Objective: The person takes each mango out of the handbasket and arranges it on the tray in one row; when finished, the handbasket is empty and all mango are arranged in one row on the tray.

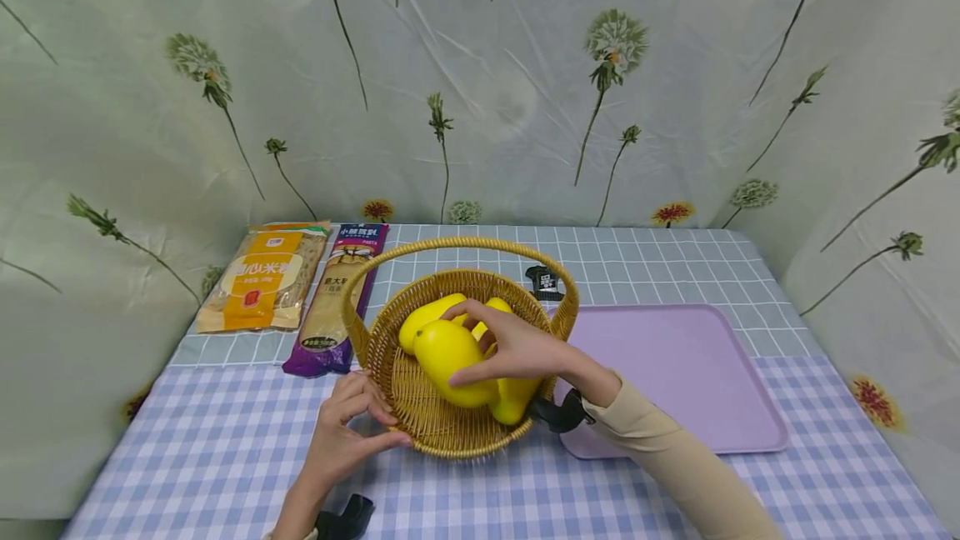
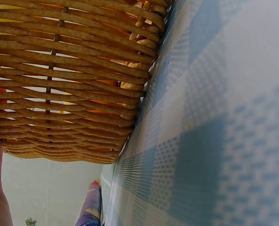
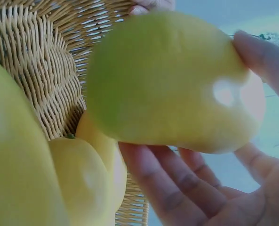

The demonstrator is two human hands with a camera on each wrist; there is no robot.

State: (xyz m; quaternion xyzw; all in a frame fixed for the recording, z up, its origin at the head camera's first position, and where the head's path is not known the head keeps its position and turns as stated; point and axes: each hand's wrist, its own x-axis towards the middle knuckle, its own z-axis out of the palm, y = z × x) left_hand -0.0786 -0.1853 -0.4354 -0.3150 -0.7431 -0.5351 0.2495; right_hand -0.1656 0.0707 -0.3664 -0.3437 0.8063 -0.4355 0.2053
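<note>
A woven wicker basket (image 1: 450, 438) with a tall handle stands on the checked tablecloth (image 1: 225, 457). My right hand (image 1: 517, 348) reaches into it from the right and grips a yellow fruit (image 1: 448, 358), held just above the others. The right wrist view shows that fruit (image 3: 167, 84) resting on my fingers (image 3: 177, 188), with my thumb on top. Two more yellow fruits (image 1: 426, 319) (image 1: 514, 400) lie in the basket. My left hand (image 1: 352, 423) holds the basket's near rim, fingers curled over it and thumb under. The left wrist view shows the basket wall (image 2: 68, 84) up close.
A flat purple tray (image 1: 675, 373) lies right of the basket. Two food packets, an orange one (image 1: 262, 277) and a purple one (image 1: 341, 298), lie at the back left. A small black object (image 1: 545, 282) sits behind the basket. Flowered cloth walls surround the table.
</note>
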